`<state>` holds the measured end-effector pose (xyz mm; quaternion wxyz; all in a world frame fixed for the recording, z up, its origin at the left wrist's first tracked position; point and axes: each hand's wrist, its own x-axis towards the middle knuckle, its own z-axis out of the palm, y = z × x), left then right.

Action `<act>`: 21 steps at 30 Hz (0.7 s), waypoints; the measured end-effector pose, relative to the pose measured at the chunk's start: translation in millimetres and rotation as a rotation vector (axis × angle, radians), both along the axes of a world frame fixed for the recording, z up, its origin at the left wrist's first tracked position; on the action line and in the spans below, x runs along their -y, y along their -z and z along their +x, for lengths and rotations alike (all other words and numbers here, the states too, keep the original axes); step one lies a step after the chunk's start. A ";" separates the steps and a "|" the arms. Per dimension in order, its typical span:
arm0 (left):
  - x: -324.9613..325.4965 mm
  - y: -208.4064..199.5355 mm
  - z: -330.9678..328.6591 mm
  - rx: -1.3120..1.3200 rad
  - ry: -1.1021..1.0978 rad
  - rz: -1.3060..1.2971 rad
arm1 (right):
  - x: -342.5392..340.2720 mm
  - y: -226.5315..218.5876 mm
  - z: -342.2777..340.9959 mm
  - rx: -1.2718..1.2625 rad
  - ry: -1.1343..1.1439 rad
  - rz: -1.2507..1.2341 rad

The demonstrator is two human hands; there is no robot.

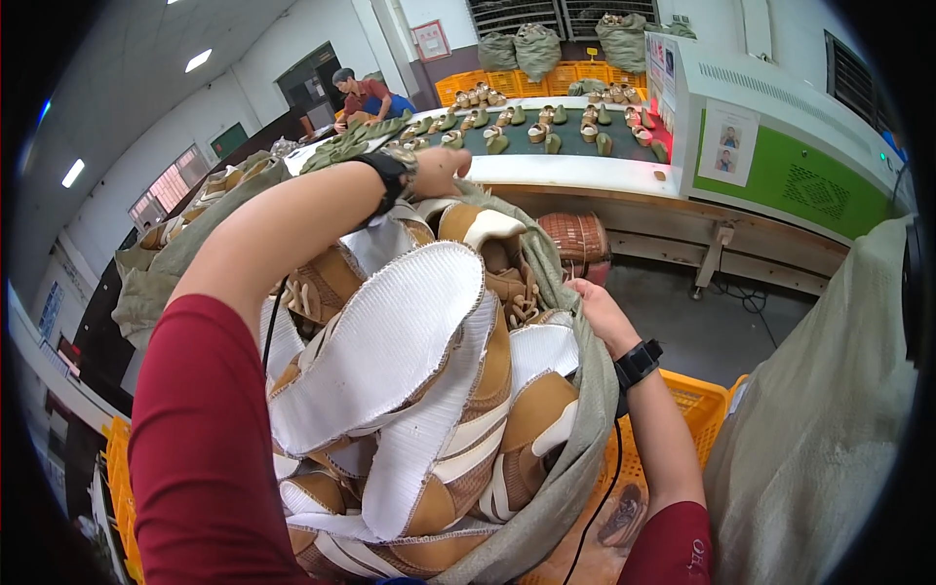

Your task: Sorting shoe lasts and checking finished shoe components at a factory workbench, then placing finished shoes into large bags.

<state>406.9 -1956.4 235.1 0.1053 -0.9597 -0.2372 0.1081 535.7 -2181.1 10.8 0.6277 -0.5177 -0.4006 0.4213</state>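
A grey-green woven sack (592, 409) stands in front of me, filled with shoe uppers (380, 341) in tan, brown mesh and cream, with white ribbed insole boards stitched underneath. My right hand (603, 317) is closed on the sack's right rim, its fingertips partly behind the cloth. Across the pile reaches my left arm, and my left hand (441, 173) is at the far rim with its fingers curled down on the cloth; its fingertips are mostly hidden. Both wrists wear black bands.
Beyond the sack runs a conveyor (575, 141) with rows of shoe uppers and green pieces. At right stands a green-and-white machine (780, 146); a yellow crate (697, 405) and another sack (829, 419) are nearer. A co-worker (366, 97) bends at the far left.
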 end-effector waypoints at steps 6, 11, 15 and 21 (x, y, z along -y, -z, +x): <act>44.0 -32.2 -36.1 -0.238 0.082 -0.315 | 38.3 5.8 -2.3 -0.183 -0.113 0.073; 34.2 -13.6 -34.1 -0.299 0.333 -0.265 | 86.6 -7.8 -4.3 0.112 0.109 0.127; 43.3 -23.1 -30.9 -0.200 0.291 -0.251 | 165.7 -25.9 -43.4 0.216 0.424 0.046; 135.9 -65.5 -59.8 0.029 0.133 -0.261 | 199.3 -20.1 -102.4 0.010 0.300 0.091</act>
